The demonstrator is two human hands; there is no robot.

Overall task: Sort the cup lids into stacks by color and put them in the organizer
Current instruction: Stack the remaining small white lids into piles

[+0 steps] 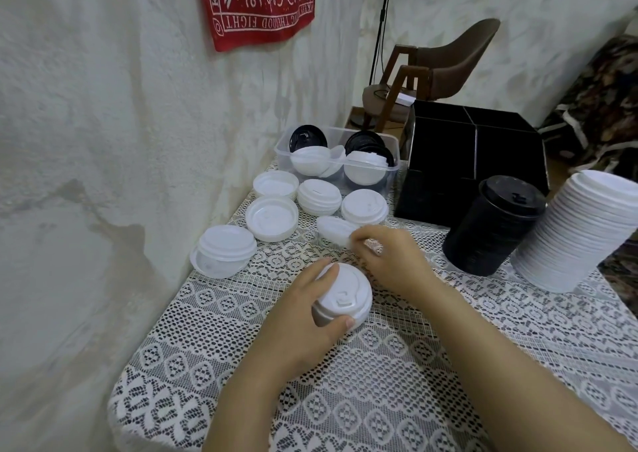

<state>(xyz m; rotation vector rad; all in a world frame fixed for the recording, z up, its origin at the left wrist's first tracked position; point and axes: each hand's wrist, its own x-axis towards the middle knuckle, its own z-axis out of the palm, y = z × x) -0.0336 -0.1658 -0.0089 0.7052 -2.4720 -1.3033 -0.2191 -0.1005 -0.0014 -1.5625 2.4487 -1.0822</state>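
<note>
A: Hands?
B: Your L hand point(303, 320) is gripping a small white lid stack point(347, 294) nearest you; R hand point(393, 261) is pinching a loose white lid point(333, 230) beyond.
A: Behind?
B: Black stack point(493, 227) & tall white stack point(580, 234) are standing before the organizer point(448, 147).

Light is soft, even and rather dim, with a cool greenish cast on the wall point(103, 123) at 9 o'clock. Shadows on the table point(379, 375) are faint and soft-edged. The white lid point(348, 289) gripped by the left hand point(303, 313) near centre shows only a mild sheen, no glare. The right hand point(393, 258), pinching a thin lid point(333, 229), is slightly blurred. The organizer point(466, 151) at 1 o'clock loses detail in black. Wide-angle bending tilts the white stack point(580, 237) at 3 o'clock inward.
</note>
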